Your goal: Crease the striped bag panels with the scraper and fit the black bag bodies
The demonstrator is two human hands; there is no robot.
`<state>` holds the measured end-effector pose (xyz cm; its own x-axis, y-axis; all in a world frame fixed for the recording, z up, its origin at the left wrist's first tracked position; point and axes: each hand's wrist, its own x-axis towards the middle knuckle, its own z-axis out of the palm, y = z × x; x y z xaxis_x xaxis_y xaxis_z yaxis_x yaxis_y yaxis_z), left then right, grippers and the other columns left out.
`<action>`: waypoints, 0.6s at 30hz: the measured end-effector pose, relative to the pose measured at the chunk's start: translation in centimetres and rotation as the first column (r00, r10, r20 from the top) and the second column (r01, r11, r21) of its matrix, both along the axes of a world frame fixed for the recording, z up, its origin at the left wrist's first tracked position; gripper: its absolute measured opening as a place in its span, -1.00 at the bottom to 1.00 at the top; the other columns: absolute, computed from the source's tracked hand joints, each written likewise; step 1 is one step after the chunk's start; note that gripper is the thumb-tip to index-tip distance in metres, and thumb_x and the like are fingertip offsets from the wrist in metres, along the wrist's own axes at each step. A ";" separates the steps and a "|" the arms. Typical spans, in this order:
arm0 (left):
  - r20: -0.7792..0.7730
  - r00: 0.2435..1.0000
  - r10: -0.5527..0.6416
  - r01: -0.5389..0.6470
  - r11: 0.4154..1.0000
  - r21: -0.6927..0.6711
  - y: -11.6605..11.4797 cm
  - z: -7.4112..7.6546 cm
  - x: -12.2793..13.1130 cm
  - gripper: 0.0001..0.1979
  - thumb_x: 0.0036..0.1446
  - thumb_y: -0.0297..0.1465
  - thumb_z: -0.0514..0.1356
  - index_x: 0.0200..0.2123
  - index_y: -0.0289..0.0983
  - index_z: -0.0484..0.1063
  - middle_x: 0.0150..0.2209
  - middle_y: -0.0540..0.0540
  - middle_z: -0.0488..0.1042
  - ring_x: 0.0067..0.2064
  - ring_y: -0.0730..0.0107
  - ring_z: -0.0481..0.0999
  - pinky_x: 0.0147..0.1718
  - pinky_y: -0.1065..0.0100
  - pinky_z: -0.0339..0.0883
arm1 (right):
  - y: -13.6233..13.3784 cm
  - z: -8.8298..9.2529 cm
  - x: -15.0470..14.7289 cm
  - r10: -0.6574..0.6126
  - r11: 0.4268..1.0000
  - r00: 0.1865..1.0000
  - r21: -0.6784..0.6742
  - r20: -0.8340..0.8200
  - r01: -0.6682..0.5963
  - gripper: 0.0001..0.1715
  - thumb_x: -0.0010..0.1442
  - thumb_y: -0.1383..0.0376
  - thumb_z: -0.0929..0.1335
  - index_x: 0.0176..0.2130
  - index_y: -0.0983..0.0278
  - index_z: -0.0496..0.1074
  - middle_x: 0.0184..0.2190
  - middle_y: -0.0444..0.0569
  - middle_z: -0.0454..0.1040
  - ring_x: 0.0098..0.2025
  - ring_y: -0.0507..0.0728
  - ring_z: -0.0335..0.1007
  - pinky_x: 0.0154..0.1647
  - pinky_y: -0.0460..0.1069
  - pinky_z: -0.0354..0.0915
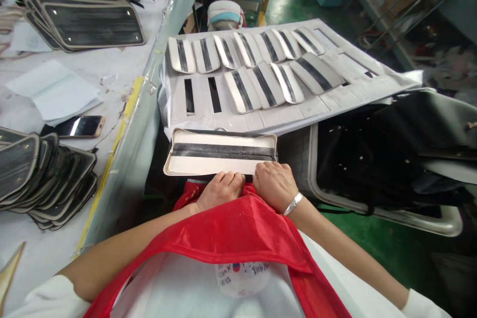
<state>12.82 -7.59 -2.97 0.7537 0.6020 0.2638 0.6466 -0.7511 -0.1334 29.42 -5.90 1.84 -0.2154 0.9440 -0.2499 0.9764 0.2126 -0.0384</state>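
A long cream panel point(208, 161) with a black strip down its middle lies across my lap, above a red apron point(231, 228). My left hand point(220, 190) is curled closed at the panel's near edge. Beside it, touching, my right hand point(275, 185) is also closed on that near edge, with a silver bracelet on its wrist. Both hands grip the panel's lower rim; the fingertips are hidden under it.
A tilted white board point(208, 114) ahead carries several small cream pieces with black stripes point(242, 90). On the table at left lie stacks of dark panels point(91, 25), point(40, 179), a phone point(80, 126) and white paper point(54, 90). A dark bin point(387, 169) stands at right.
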 end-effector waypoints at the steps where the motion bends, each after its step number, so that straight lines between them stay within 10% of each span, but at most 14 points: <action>1: -0.010 1.000 -0.005 0.005 1.000 -0.017 0.0 0.0 0.2 -0.80 0.24 -0.48 -0.04 -0.14 -0.32 0.34 -0.23 -0.11 0.43 -0.24 0.33 0.37 -0.29 0.27 0.12 | -0.3 -0.1 0.0 -0.009 1.000 1.000 0.016 0.004 0.009 -0.74 0.22 0.30 0.16 -0.37 0.32 0.36 -0.36 0.06 0.46 -0.26 0.20 0.33 -0.31 0.04 0.00; 18: -0.018 0.997 0.071 -0.073 0.978 -0.193 -0.1 0.5 1.8 -0.72 0.27 -0.49 -0.15 -0.15 -0.30 0.32 -0.33 -0.12 0.38 -0.28 0.26 0.33 -0.36 0.21 0.09 | -1.4 0.7 -0.1 -0.119 0.973 0.992 0.201 0.034 0.110 -0.70 0.12 0.19 0.34 -0.21 0.33 0.28 -0.26 0.06 0.37 -0.28 0.18 0.28 -0.38 0.00 0.02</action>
<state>14.65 -7.65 -2.45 0.7089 0.6936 0.1285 0.6991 -0.7150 0.0025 29.32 -7.34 2.52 -0.0956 0.9935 -0.0625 0.9944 0.0981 0.0383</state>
